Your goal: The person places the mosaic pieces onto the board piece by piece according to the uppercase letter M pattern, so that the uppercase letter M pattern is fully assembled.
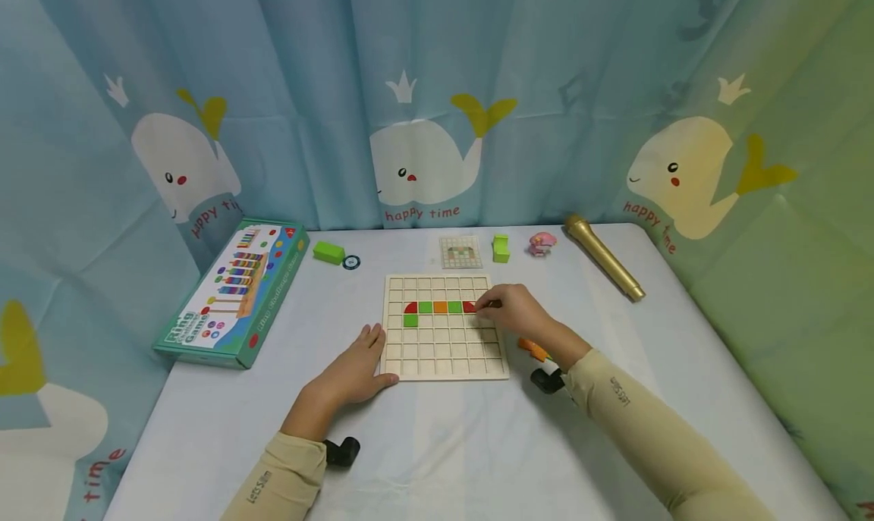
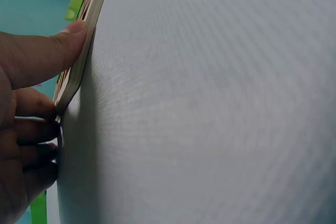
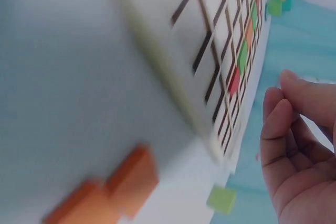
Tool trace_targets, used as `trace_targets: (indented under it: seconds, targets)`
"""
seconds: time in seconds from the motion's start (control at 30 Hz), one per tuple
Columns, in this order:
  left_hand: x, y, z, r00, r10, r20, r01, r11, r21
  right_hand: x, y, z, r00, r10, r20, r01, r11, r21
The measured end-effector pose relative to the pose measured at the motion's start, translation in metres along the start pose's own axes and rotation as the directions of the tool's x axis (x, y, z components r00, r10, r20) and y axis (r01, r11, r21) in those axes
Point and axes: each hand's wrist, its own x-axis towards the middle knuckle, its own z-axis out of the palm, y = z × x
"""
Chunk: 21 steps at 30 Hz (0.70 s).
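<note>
A square wooden grid board [image 1: 444, 346] lies on the table. Red, green and orange tiles [image 1: 440, 307] form a row near its top, with a green tile [image 1: 410, 321] below the left end. My left hand [image 1: 351, 369] steadies the board's left side, thumb at the front corner; the left wrist view shows its thumb [image 2: 63, 51] against the edge. Over the row's right end is my right hand [image 1: 515, 310], near a red corner tile [image 1: 468, 307]. In the right wrist view its fingers [image 3: 275, 135] bend loosely toward the thumb, apart from the tile [image 3: 234, 81], with nothing visible between them.
Orange blocks [image 3: 131, 179] lie right of the board, partly under my right forearm. Behind the board are a pattern card [image 1: 460, 252], a green block [image 1: 501, 249], a pink figure [image 1: 542, 243] and a gold microphone [image 1: 604, 259]. A game box [image 1: 235, 293] sits at left, near another green block [image 1: 329, 252].
</note>
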Motion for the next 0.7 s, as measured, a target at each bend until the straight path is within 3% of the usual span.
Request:
trace_targets:
  seconds: [0.47,0.7]
  targets:
    - [-0.002,0.004,0.000,1.000,-0.028,0.003,0.028,1.000,0.005,-0.042,0.039,-0.023,0.992,0.113,-0.052,-0.115,0.992,-0.050]
    - [-0.001,0.005,-0.001,1.000,-0.023,0.002,0.023,1.000,0.012,-0.059,0.051,-0.024,0.987,0.158,-0.021,-0.159,0.986,-0.047]
